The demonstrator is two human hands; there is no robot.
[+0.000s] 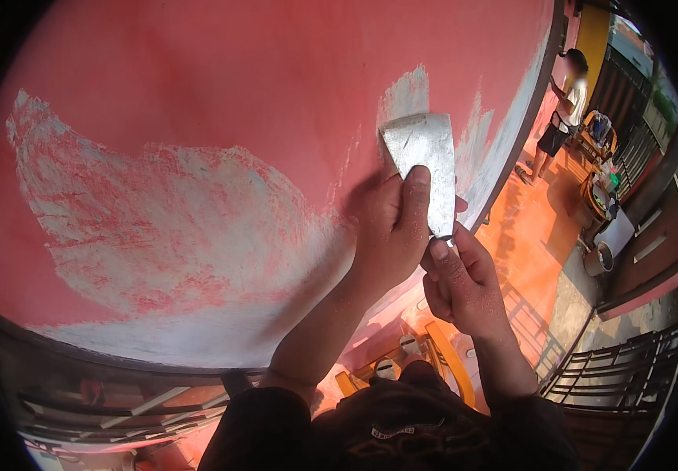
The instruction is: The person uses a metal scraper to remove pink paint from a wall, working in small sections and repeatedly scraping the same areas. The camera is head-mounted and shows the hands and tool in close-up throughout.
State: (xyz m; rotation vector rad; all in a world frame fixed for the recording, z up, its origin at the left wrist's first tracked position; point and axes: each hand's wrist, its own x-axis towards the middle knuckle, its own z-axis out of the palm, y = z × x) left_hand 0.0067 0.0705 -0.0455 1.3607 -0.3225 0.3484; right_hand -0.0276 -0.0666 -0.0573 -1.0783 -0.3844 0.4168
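A wide metal putty knife (pixel 425 141) is held up in front of the wall, its broad edge at the top. My left hand (pixel 398 216) is closed on the blade, the thumb pressed flat against its face and fingertips showing past the right edge. Below it, my right hand (pixel 464 275) is closed round the handle end, thumb on top; most of the handle is hidden. Behind both hands stands the pink wall (pixel 237 78). A large scraped patch (pixel 166 228) shows pale grey through the paint, with smaller streaks near the blade.
My feet stand on a yellow-orange wooden support (pixel 449 361) below. At the right, another person (pixel 566 102) stands by the wall on the orange tiled floor (pixel 523 228). Chairs (pixel 599 137) with things on them, a bucket (pixel 598 259) and a dark metal gate (pixel 617 369) are beyond.
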